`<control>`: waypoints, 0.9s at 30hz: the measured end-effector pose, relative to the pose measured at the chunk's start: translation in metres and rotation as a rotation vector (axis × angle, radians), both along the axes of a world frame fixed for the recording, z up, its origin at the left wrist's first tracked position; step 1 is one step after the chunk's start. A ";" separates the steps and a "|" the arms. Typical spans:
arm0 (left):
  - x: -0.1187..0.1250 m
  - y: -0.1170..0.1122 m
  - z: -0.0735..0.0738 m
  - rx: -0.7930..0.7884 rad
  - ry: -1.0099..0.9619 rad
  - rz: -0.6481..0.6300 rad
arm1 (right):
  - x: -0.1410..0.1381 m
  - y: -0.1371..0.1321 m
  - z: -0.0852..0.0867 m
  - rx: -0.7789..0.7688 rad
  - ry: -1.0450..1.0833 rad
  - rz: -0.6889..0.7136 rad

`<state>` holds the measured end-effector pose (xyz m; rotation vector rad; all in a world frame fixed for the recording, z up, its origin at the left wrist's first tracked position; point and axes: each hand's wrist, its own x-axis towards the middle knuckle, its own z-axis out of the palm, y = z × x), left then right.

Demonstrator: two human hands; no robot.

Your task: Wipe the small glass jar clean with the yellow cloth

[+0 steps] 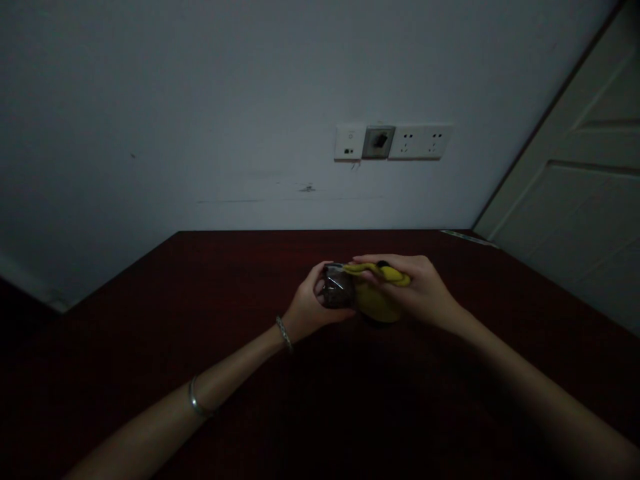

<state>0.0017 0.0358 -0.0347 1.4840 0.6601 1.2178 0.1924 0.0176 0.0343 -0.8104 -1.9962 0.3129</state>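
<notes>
My left hand is wrapped round a shiny, see-through glass cup, which looks dark against the tabletop. In my right hand is a yellow cloth with a dark edge or patch. A folded strip of the cloth reaches left to the cup's upper rim and seems to touch it. The rest of the cloth hangs below my right fingers, close to the cup's right side. Dim light hides the finer details of both things.
A dark red wooden table lies beneath both hands, its far edge against a pale wall. Wall sockets and a switch panel sit above the table. A white panelled door stands at the right, with a thin patterned strip near the table's far right corner.
</notes>
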 end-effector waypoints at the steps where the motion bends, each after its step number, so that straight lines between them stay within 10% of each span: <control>1: 0.000 -0.001 0.000 -0.001 0.009 -0.006 | 0.000 0.001 -0.001 -0.025 0.034 -0.027; 15: -0.001 0.002 0.003 0.048 0.012 0.037 | -0.003 -0.002 -0.005 0.022 -0.042 0.116; 27: 0.001 -0.005 0.004 0.026 -0.010 0.005 | -0.008 0.004 -0.010 -0.146 0.133 -0.022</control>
